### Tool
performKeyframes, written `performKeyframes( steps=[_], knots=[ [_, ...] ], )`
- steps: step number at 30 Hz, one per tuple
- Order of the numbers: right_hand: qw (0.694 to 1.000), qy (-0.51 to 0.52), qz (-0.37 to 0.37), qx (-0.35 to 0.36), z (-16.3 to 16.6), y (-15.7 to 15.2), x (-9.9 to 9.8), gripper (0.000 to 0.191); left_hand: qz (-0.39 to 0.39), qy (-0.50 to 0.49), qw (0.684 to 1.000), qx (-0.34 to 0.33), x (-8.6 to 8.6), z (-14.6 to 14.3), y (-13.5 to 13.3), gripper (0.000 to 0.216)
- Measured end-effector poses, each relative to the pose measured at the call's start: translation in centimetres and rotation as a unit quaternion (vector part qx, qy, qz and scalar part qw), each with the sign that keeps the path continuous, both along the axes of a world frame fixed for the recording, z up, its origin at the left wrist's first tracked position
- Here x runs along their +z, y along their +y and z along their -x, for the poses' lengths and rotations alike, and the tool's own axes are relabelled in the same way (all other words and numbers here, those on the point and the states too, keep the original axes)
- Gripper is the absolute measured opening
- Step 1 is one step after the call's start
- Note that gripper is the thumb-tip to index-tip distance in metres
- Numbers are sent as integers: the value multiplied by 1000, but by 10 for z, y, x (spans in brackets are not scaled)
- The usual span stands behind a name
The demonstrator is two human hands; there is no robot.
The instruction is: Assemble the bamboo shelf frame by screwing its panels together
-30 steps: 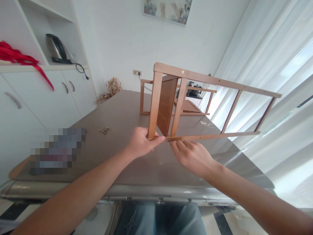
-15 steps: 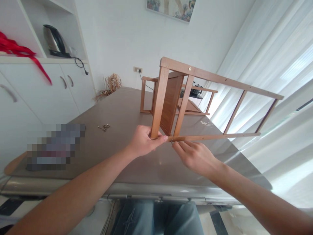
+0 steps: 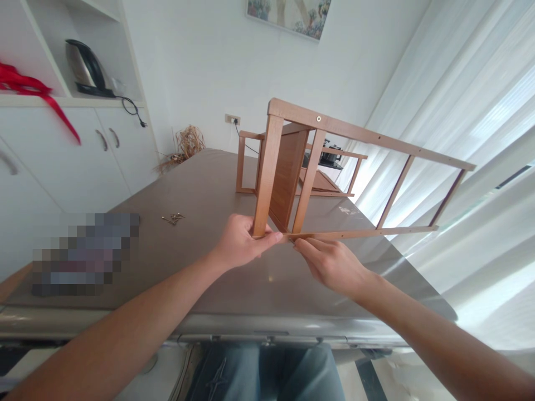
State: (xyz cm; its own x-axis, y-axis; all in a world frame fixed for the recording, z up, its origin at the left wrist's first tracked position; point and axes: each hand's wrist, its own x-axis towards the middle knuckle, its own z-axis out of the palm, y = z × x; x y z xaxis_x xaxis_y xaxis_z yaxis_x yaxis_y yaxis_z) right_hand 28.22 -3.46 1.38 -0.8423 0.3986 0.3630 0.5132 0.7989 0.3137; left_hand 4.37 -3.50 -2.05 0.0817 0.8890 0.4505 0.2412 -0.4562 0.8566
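A brown wooden ladder-like frame (image 3: 343,125) stands on its long edge over the table, with a wooden panel (image 3: 288,175) joined behind its near end. My left hand (image 3: 241,239) is closed around the frame's lower near corner, thumb along the bottom rail. My right hand (image 3: 328,259) is closed in a pinch just under that rail, beside the left thumb. Between its fingertips a thin bit of metal shows against the rail; its kind is mostly hidden. A round metal bolt head (image 3: 318,118) sits in the upper rail, and further holes run along both rails.
Several loose bolts (image 3: 173,218) lie on the brown tabletop (image 3: 200,192), left of my hands. A blurred-out object (image 3: 87,253) is at the left edge. More wooden frame parts (image 3: 246,161) and pale scraps (image 3: 349,210) lie behind. A kettle (image 3: 86,67) stands in the cabinet.
The whole view has shifted slightly, so everything appears a little further left. My right fingers have closed nearer to the rail, and less of the metal bit shows. The left hand keeps its hold.
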Motion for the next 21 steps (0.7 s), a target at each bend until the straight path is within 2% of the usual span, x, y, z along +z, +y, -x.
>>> performKeyframes(
  steps=[8,21],
  knots=[
    [999,11,36,8,-1,2,1,21,-4,1,1000,1,-1,0,1,30],
    [999,-31,19,-11,1,1,10,21,0,4,1000,1,0,1,0,30]
  ],
)
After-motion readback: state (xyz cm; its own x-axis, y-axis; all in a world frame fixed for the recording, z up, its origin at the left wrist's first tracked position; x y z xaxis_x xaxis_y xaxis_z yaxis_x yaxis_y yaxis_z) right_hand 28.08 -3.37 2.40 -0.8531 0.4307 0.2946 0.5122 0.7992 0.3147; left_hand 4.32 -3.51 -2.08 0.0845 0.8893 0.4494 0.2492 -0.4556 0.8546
